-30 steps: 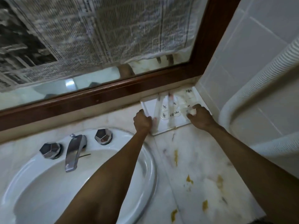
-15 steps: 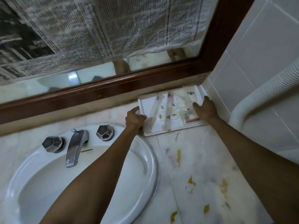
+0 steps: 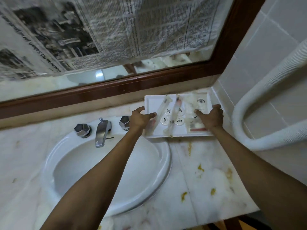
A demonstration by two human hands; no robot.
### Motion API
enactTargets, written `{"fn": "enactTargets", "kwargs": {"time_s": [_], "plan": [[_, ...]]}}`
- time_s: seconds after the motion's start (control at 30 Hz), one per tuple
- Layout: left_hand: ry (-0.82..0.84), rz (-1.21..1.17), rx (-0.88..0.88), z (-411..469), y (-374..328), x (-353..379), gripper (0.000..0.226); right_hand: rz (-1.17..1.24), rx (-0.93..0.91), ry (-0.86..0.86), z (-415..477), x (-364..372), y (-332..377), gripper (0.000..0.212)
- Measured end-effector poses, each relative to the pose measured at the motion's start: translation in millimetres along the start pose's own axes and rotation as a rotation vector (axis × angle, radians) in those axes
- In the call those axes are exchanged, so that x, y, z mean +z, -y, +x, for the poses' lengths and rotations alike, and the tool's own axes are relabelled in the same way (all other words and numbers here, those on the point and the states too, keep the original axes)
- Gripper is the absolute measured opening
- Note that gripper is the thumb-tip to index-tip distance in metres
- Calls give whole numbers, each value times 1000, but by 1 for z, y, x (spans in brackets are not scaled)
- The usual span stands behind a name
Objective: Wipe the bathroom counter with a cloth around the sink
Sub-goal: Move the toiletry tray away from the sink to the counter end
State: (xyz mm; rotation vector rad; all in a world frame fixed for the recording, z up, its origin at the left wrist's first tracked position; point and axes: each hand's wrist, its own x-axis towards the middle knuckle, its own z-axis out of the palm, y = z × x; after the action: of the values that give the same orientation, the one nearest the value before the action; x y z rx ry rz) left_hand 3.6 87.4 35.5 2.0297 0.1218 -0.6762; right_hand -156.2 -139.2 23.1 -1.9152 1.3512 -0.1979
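1. Both hands grip a white tray (image 3: 150, 103) right of centre in the frame. The left hand (image 3: 140, 117) closes on its left edge with the thumb over the rim; the right hand (image 3: 211, 117) clasps the right edge, fingers lying on the packets inside.
2. The two-sided hold probably keeps the tray level so its loose toiletries (image 3: 172, 117) stay put while it is cleared off the tabletop (image 3: 207, 183).
3. No cloth is in view. The sink (image 3: 108, 176) sits lower left of the frame, and yellowish stains (image 3: 200, 168) dot the marble to its right, so wiping seems not yet begun.
4. The round caps and a sachet carry a small dark crest, with no legible wording.
5. Newspaper (image 3: 108, 30) covers the mirror (image 3: 103, 75) in the upper half of the frame; its print is mostly blurred, though "Sabah" seems readable.
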Motion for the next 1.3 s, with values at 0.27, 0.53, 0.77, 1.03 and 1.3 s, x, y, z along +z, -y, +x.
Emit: {"fn": "enactTargets", "kwargs": {"time_s": [0.27,0.53,0.77,1.03,1.3], "plan": [[-26,12,120,-50,22,-103,69,44,-123,15,-89,4,49,86],[-123,-17,200,-97,83,-246,65,62,-237,21,-209,62,107,84],[-271,-56,170,-137,168,-384,69,92,-350,137,-323,148,155,80],[-462,-135,64,-176,267,-541,67,60,-495,342,-448,261,226,75],[-660,-205,-66,-209,359,-657,71,-35,-659,581,-543,374,292,71]]}}
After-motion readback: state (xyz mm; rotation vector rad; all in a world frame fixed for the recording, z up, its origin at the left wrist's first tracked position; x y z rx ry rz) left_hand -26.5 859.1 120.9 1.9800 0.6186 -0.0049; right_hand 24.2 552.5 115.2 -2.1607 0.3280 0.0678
